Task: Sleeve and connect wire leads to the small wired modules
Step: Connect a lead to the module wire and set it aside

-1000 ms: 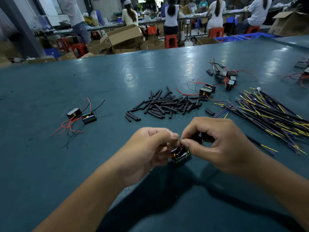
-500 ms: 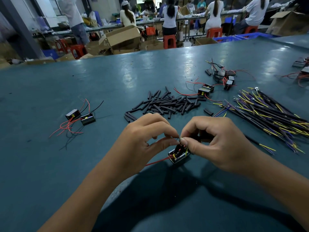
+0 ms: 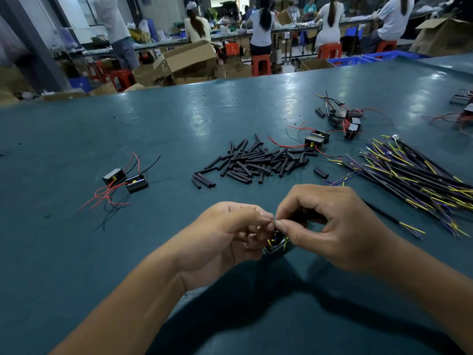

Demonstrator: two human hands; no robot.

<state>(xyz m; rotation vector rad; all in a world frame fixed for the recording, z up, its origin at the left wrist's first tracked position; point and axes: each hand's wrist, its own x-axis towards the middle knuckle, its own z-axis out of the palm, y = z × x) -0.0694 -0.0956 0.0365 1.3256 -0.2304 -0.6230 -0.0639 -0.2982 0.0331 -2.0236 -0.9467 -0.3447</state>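
Both hands meet at lower centre: left hand (image 3: 225,234) and right hand (image 3: 330,226) pinch thin wire ends (image 3: 273,222) together, fingertips touching, above a small black module (image 3: 276,245) on the teal table (image 3: 76,252).

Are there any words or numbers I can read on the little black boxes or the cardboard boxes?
None can be read.
Small modules on the left: no print shows on them.
Modules by the sleeve pile: a yellow spot shows, no letters.
Module between the left hand and right hand: mostly hidden, nothing legible.
Cardboard box beyond the table: plain on the sides that show.
Things on the far benches: too small and blurred.
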